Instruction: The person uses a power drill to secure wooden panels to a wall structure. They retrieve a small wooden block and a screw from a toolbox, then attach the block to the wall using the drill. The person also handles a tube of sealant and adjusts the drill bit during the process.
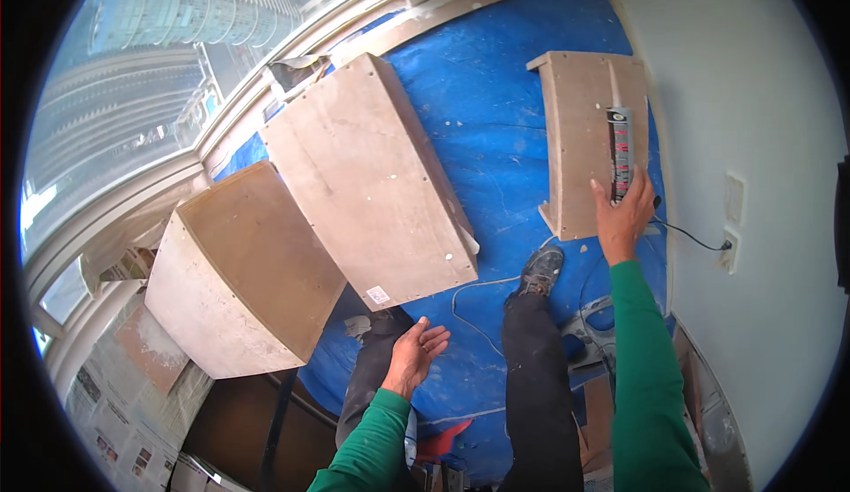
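Grey, black and pink in its markings, a slim cartridge (622, 157) lies lengthwise on the flat upper face of a narrow wooden unit (575, 120), its pale nozzle (614, 85) directed away from the person. The right hand (623, 213) is at the cartridge's near end, thumb to the left and fingers to the right; whether they press on it cannot be told from this view. The left hand (414, 359) is held free, its fingers extended and parted, near the lower edge of a large wooden box (363, 173) that bears a small white label (378, 294) at its near corner. Both forearms are in green sleeves (651, 359). Left of the large box, a second wooden box (226, 306) is set at an angle, its brown inner face visible. A blue sheet (496, 102) covers the floor, and a dark shoe (542, 269) rests on it between the large box and the narrow unit. At right, a black cable (686, 231) runs to an outlet (728, 248) in the pale wall (753, 93). At left, newspaper (124, 412) is spread below a window (168, 76), through which tall buildings are seen.
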Demonstrator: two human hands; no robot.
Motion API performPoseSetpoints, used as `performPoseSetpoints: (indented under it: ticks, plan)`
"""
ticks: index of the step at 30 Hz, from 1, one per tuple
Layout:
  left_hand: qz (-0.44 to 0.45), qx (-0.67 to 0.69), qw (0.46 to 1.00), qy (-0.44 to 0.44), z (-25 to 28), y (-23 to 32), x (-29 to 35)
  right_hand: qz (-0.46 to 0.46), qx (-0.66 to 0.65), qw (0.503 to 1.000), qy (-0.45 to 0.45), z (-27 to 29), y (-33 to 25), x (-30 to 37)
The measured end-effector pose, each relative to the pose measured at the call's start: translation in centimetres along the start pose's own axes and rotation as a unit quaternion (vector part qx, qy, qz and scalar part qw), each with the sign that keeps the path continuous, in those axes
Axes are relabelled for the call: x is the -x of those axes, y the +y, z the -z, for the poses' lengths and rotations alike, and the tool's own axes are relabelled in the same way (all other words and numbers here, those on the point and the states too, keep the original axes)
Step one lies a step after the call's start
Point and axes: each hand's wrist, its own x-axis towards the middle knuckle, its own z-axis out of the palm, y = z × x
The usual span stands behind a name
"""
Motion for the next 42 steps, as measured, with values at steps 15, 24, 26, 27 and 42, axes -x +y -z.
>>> performPoseSetpoints:
  ticks: [15,24,26,27,42]
  plan:
    - [-0.121,0.352,0.926,-0.058,-2.4,2.6,-6.6,0.385,0.002,0.882,-0.271,-8.6,-42.9,-12.3]
    - [-0.107,0.201,0.974,-0.018,0.1,2.2,-4.3,0.361,-0.029,0.913,-0.188,-5.2,-37.8,-13.5]
    - [-0.143,0.201,0.969,-0.029,0.2,2.4,-4.3,0.343,-0.022,0.919,-0.196,-3.8,-36.5,-13.5]
    - [-0.163,0.201,0.965,-0.031,0.1,3.0,-4.1,0.338,-0.020,0.922,-0.188,-3.3,-35.5,-13.4]
    - [-0.377,0.132,0.916,-0.020,1.2,13.5,-0.8,0.159,0.096,0.969,-0.165,5.4,-23.8,-13.9]
